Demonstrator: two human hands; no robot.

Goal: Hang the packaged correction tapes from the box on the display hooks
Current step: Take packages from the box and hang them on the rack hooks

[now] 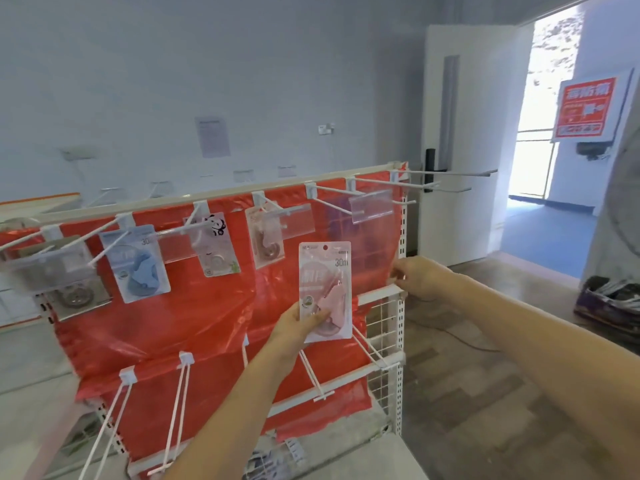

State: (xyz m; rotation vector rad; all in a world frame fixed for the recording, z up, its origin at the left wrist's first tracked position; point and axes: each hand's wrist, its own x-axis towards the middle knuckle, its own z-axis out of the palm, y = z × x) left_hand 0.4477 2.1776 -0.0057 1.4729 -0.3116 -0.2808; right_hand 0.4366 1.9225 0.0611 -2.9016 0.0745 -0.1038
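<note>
Left hand (pixel 300 328) pinching pink correction tape pack (pixel 325 289) at lower edge; pack upright, hang-hole topmost. Right hand (pixel 417 276) apart, gripping rack edge (pixel 380 293).

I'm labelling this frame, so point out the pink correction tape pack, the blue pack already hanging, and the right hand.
pink correction tape pack (pixel 325 289): head view, middle of the card.
blue pack (pixel 136 265): head view, centre of the packet.
right hand (pixel 420 277): head view, back of the hand.

Daylight floods in, blown out, through the doorway (pixel 540 98) at right. The room is evenly bright. Soft blur throughout; edges bend.
</note>
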